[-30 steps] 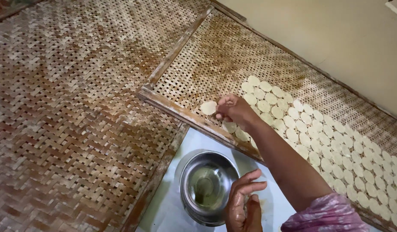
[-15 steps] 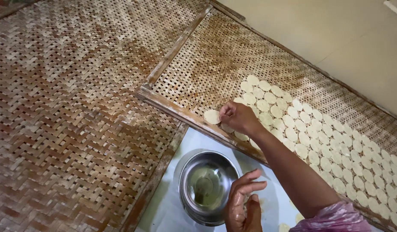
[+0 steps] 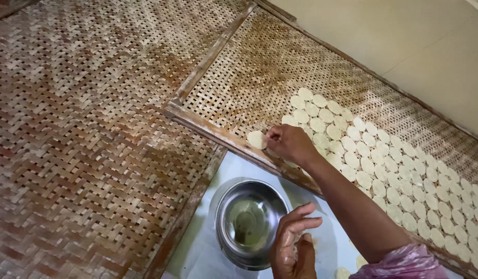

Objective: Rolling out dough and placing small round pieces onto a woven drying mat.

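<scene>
Two woven bamboo trays are in view: a large tray point(image 3: 84, 139) on the left, its strips plaited in a coarse checker pattern and stained brown, and a second framed tray point(image 3: 234, 98) on the right with a finer open lattice and a rough wooden border. Many pale, flat, round discs point(image 3: 373, 155) lie on the framed tray in close diagonal rows, edges touching or nearly so; they are too many to count with certainty. One further disc point(image 3: 256, 139) sits at the near corner of the group, just inside the wooden border. The right hand point(image 3: 289, 144) reaches over the border, fingers pinched lightly on the edge of that single disc. The left hand point(image 3: 293, 245) hovers low, beside the bowl, fingers loosely curled and half open, holding nothing visible; its skin looks wet. One round steel bowl point(image 3: 249, 222), smooth and shiny, stands on a pale blue-white sheet point(image 3: 197, 253) between the two trays. Its contents cannot be made out. One crumpled pink plastic cover point(image 3: 404, 263) wraps the right arm near the elbow.
</scene>
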